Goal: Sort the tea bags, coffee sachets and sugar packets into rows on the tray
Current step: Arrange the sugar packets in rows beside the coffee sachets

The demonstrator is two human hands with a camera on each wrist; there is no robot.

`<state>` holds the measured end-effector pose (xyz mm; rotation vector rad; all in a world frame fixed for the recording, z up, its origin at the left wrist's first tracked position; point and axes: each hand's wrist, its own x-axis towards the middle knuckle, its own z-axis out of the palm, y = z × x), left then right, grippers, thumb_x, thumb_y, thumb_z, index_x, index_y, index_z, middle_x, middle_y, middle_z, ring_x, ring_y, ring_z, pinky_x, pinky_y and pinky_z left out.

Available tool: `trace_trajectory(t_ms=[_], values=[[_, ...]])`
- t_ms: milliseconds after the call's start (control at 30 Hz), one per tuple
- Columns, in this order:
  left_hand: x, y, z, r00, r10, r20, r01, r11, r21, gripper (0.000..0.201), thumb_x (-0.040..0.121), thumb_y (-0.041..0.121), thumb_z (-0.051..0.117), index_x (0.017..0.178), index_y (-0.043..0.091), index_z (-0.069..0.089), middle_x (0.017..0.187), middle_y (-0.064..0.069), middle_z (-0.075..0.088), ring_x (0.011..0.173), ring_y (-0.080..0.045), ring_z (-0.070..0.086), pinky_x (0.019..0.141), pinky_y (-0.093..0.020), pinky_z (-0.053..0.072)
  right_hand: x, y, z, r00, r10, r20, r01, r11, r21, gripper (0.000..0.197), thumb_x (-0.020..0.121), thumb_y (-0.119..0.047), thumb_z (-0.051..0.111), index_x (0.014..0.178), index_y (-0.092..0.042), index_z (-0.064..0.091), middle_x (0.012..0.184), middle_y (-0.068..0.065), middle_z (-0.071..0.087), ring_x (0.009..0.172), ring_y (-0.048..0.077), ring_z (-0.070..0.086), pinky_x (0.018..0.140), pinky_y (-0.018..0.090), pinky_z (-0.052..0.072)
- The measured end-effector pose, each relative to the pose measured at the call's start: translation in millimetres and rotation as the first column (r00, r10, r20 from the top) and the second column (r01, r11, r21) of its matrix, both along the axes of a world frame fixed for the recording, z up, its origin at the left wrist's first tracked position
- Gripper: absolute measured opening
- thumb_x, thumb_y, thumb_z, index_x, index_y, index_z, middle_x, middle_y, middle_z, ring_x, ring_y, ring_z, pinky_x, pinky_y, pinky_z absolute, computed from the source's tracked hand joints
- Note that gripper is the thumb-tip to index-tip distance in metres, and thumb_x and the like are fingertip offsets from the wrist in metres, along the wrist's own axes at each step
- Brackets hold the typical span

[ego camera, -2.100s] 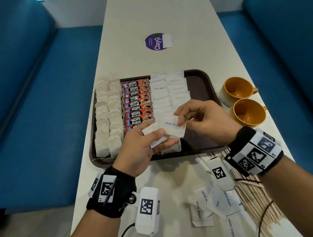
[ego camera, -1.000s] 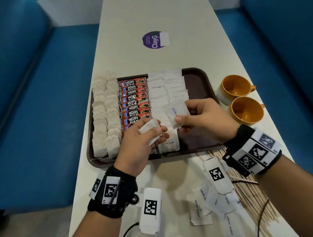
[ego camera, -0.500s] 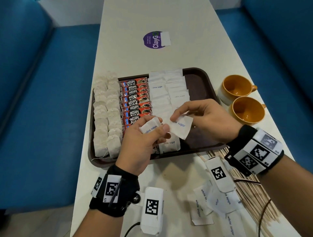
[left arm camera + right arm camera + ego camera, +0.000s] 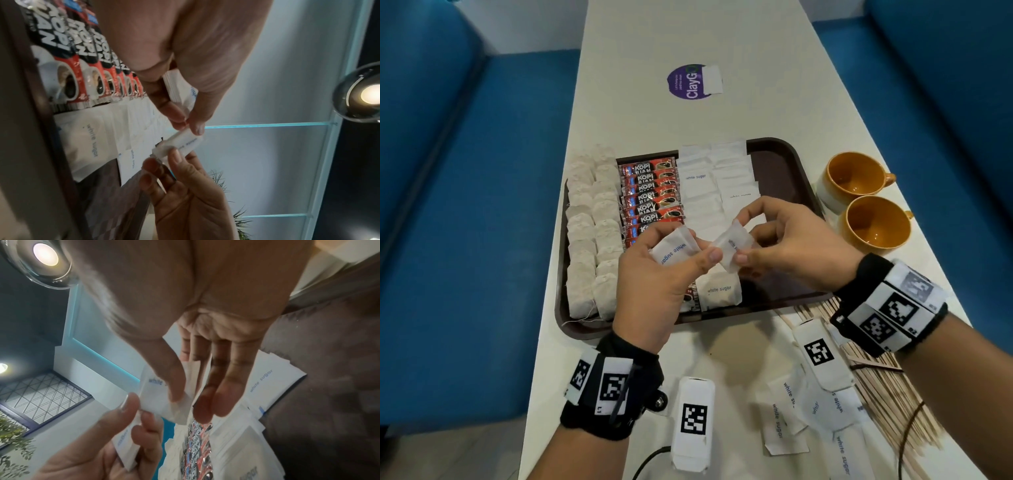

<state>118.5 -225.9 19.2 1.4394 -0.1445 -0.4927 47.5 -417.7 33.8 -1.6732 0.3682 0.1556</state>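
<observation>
Above the tray (image 4: 787,161), left hand (image 4: 654,287) and right hand (image 4: 791,250) each pinching a sugar packet (image 4: 732,245), two orange cups (image 4: 866,205) alongside, loose packets (image 4: 808,414) and wooden stirrers (image 4: 887,387) nearer.

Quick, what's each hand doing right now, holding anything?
Left hand: holds a sugar packet.
Right hand: pinches a second sugar packet over the tray.

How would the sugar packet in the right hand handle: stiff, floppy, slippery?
Probably floppy: the packet bends between the right hand fingers and the left hand thumb. Likely light, since a fingertip pinch carries it. Its paper looks matte, so it is probably not slippery, though thin enough to crease.
</observation>
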Motion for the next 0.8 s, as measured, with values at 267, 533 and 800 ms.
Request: trace_trajectory(t_ms=[267, 533, 800], values=[[3, 3, 0, 0.997, 0.033, 0.075, -0.037, 0.998, 0.056, 0.032, 0.074, -0.001, 0.086, 0.094, 0.012, 0.064, 0.082, -0.007, 0.078, 0.074, -0.018, 0.073, 0.069, -0.032, 0.060, -2, 0, -2, 0.999, -0.007, 0.046, 0.011, 0.997, -0.076, 0.021, 0.083, -0.005, 0.081, 0.101, -0.011, 0.071, 0.093, 0.011, 0.077, 0.084, 0.026, 0.077, 0.076, 0.044, 0.064], [2, 1, -13, 0.994, 0.019, -0.107, -0.011, 0.998, 0.067, 0.031, 0.083, 0.001, 0.080, 0.104, 0.012, 0.060, 0.083, -0.007, 0.074, 0.073, -0.024, 0.073, 0.063, -0.029, 0.056, -2, -17, 7, 0.994, -0.088, 0.063, 0.099, 0.971, -0.218, 0.015, 0.087, -0.017, 0.077, 0.102, -0.014, 0.075, 0.092, 0.003, 0.077, 0.084, 0.018, 0.075, 0.073, 0.031, 0.064], [7, 9, -22, 0.977, -0.017, -0.212, 0.035, 0.996, 0.080, 0.032, 0.094, -0.011, 0.042, 0.103, 0.017, 0.054, 0.090, -0.012, 0.071, 0.077, -0.024, 0.075, 0.068, -0.035, 0.050, 3, -45, -6, 0.975, -0.067, -0.212, -0.061, 0.837, -0.543, 0.006, 0.095, -0.027, 0.071, 0.100, -0.029, 0.071, 0.096, -0.008, 0.070, 0.089, 0.008, 0.067, 0.065, 0.018, 0.053]])
